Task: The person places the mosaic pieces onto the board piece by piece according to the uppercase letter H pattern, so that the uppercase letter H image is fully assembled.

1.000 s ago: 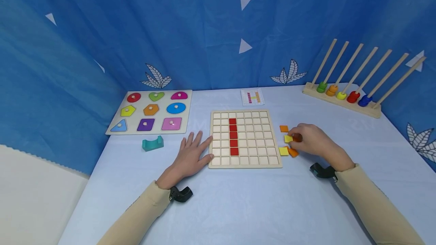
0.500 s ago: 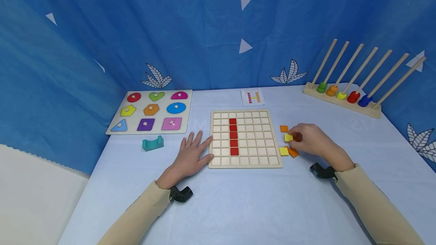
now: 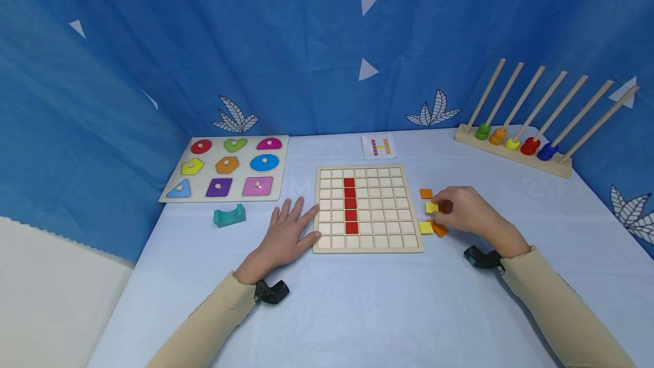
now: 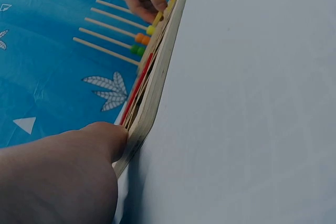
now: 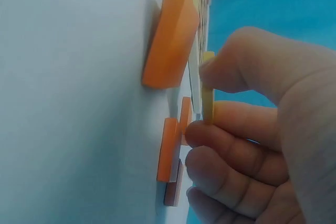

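Observation:
A light wooden grid board (image 3: pixel 368 250) lies on the table, with a column of red square tiles (image 3: pixel 350 203) set in its cells. My left hand (image 3: pixel 281 240) rests with fingers spread at the board's left edge, thumb and index finger touching the frame. To the right of the board, my right hand (image 3: pixel 465 212) pinches a yellow square tile (image 5: pixel 208 100) between thumb and fingers, held above the table. Around it lie another yellow tile (image 3: pixel 426 228), an orange tile (image 3: pixel 426 193) and more orange tiles (image 5: pixel 170 45), some partly hidden by the hand.
Behind the board lies a small pattern card (image 3: pixel 379 146). A knobbed shape puzzle (image 3: pixel 204 186) stands at the back left, with a teal arched block (image 3: pixel 229 216) in front. The wooden peg rack (image 3: pixel 511 152) with coloured beads is at the back right, before a blue curtain (image 3: pixel 306 44).
Both hands stay almost in place. The yellow tile in my right hand shifts only very slightly.

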